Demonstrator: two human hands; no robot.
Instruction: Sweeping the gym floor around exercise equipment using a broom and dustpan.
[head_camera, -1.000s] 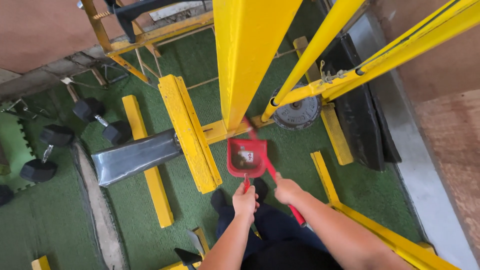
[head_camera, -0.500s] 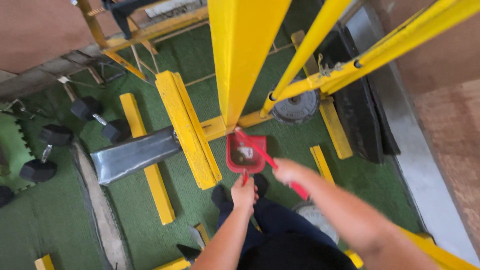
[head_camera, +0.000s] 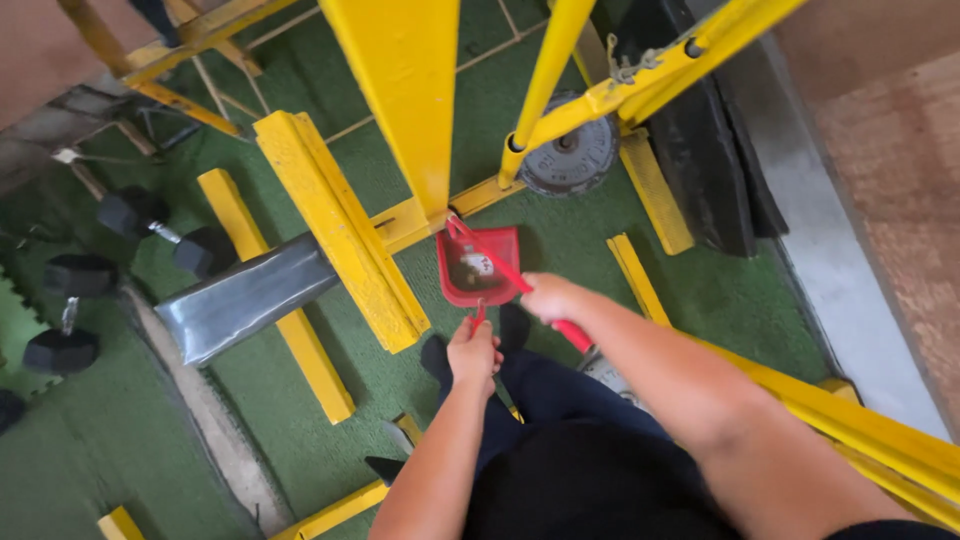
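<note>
left hand (head_camera: 473, 352): gripping handle of red plastic dustpan (head_camera: 478, 265), keep it flat on green turf floor (head_camera: 560, 235)
right hand (head_camera: 548, 297): fist around red broom stick (head_camera: 500, 268), short strokes into pan

A dustpan (head_camera: 478, 266) lies on the turf floor (head_camera: 560, 250) before an upright post (head_camera: 405, 100); a weight plate (head_camera: 570, 158) behind right, dumbbells (head_camera: 150, 225) far left.

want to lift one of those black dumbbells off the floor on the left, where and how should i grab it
Probably by the bare metal bar between its two black heads: the dumbbell lies flat on the green turf, so the bar is open from above. Come straight down and wrap the fingers around the middle of the bar. The heads look too bulky for one hand, and a centred grip should keep it level.
</note>
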